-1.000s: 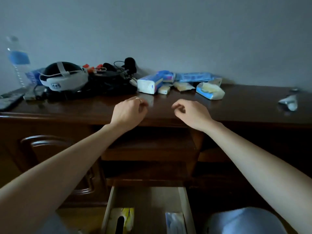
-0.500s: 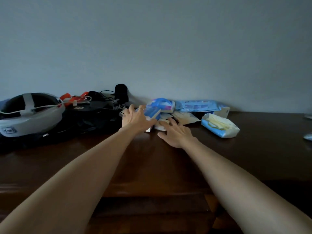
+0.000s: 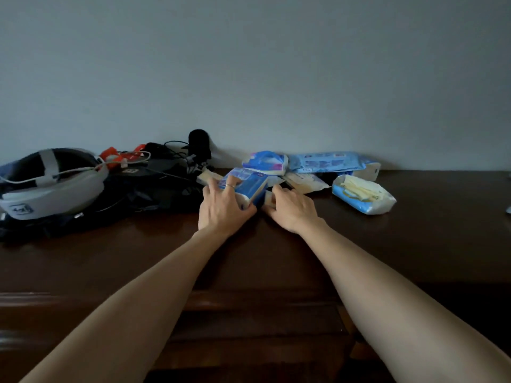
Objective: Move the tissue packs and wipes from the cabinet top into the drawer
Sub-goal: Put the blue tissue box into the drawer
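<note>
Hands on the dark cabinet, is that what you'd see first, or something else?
Yes: the left hand is wrapped around a blue and white tissue pack mid-cabinet, and the right hand presses down on a small pack beside it. Behind them, more blue packs lie by the wall, with one open pack off to the right. Far left sits a white and black headset on a tangle of dark cables.

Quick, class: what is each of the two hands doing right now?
Left hand: closed around the tissue pack.
Right hand: on a small pack beside it; grip cannot be told.
</note>
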Demonstrator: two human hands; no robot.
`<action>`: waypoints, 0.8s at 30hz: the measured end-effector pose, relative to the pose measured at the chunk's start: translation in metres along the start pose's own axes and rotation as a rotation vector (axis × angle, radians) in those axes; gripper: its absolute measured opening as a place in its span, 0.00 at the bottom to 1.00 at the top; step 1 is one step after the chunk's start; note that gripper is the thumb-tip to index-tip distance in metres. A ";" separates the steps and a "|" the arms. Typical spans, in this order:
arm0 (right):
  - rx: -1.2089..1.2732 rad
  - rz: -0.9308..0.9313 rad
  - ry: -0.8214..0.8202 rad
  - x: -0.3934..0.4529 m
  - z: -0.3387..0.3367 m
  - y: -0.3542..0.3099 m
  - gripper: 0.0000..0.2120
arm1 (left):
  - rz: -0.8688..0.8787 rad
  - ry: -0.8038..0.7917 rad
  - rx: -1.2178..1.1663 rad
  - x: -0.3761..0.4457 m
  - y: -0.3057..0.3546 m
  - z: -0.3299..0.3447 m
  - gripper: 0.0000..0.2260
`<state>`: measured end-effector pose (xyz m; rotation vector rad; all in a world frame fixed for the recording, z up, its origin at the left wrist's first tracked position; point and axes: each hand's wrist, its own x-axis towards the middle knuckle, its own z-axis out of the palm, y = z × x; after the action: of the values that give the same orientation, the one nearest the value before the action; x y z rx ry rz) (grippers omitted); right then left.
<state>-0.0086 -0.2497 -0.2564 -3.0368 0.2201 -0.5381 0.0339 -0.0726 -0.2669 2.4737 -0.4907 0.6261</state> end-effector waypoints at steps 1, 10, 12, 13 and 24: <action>-0.005 -0.002 0.019 -0.012 -0.003 0.000 0.23 | 0.018 0.011 0.000 -0.013 0.000 -0.008 0.33; -0.027 0.018 0.087 -0.147 -0.033 -0.040 0.29 | 0.070 -0.028 -0.068 -0.156 0.000 -0.097 0.34; -0.042 -0.015 0.226 -0.190 -0.033 -0.052 0.25 | 0.105 0.074 -0.132 -0.198 -0.001 -0.107 0.32; -0.021 -0.036 0.322 -0.211 -0.032 -0.057 0.23 | 0.103 0.120 -0.178 -0.220 -0.002 -0.110 0.31; 0.879 0.410 0.202 -0.379 0.118 -0.065 0.11 | -0.352 -0.308 -0.552 -0.440 -0.066 -0.027 0.32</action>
<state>-0.3115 -0.1265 -0.4907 -2.0212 0.4537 -0.6721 -0.3076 0.0873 -0.5038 2.0495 -0.2781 -0.0399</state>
